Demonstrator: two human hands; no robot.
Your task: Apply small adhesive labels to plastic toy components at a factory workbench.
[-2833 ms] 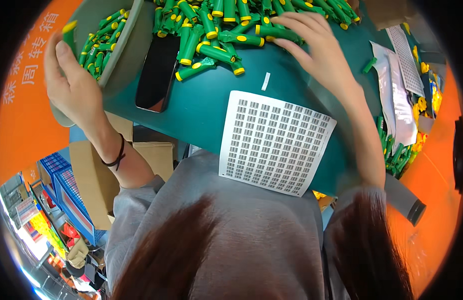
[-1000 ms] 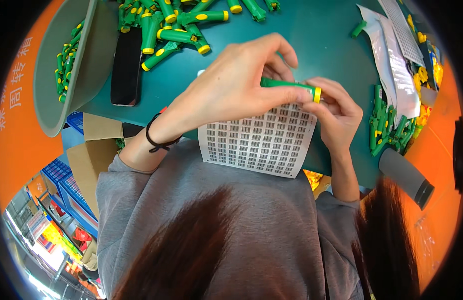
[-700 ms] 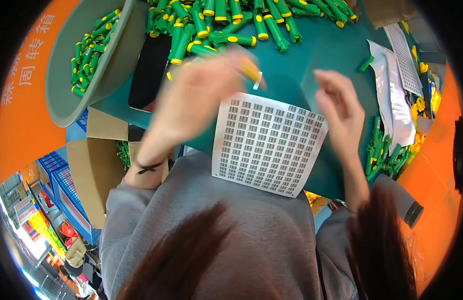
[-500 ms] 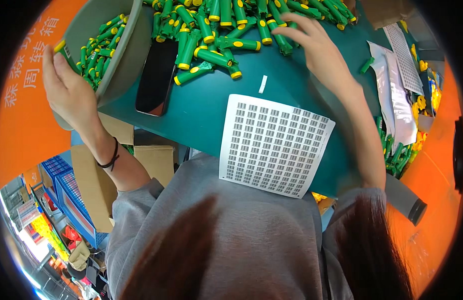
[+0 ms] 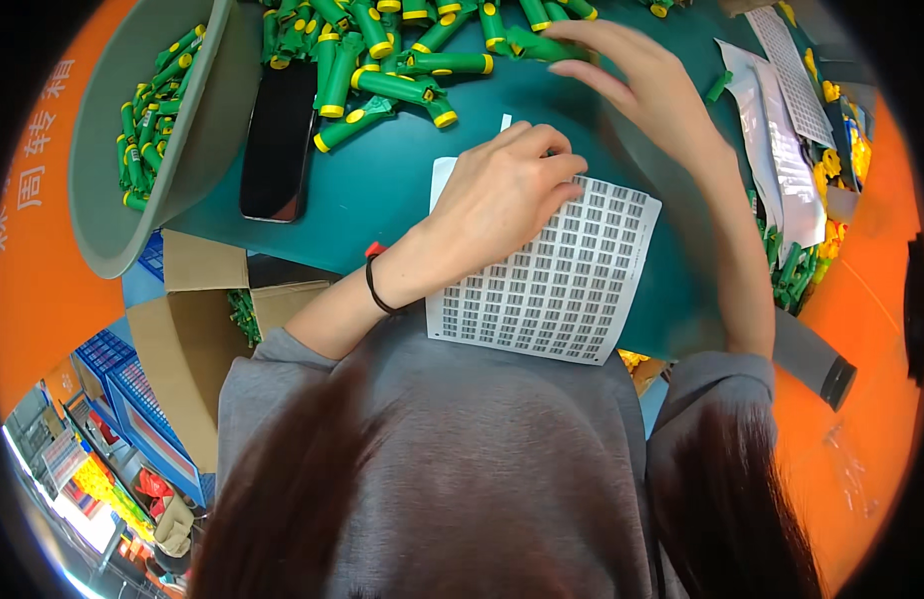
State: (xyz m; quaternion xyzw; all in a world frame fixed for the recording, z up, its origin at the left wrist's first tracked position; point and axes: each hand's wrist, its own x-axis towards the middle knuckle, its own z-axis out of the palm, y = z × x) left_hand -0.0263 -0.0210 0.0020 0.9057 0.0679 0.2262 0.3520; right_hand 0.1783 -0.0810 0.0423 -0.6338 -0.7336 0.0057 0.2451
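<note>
Left hand (image 5: 507, 200), grip unclear, seemingly peels at a rectangular white paper sheet (image 5: 572, 290); right hand (image 5: 661, 95), grasping a green plastic tube (image 5: 532, 45), should lift.

And here's the tabletop (image 5: 337, 215), smooth green, carrying only a soft sheen. Toward its far edge, those tubes (image 5: 464, 62): moulded plastic, smooth, with a slight shine! Near the left edge lies the phone (image 5: 278, 145), its black face glassy and glossy; beside it the tub (image 5: 210, 120), duller, matt plastic. At the near edge, the label sheet (image 5: 582, 270), smooth paper, faintly satiny. Over by the right edge, crinkled plastic bags (image 5: 799, 190), throwing back bright glare! Below the near edge, soft matt cloth on the shirt (image 5: 492, 449).
</note>
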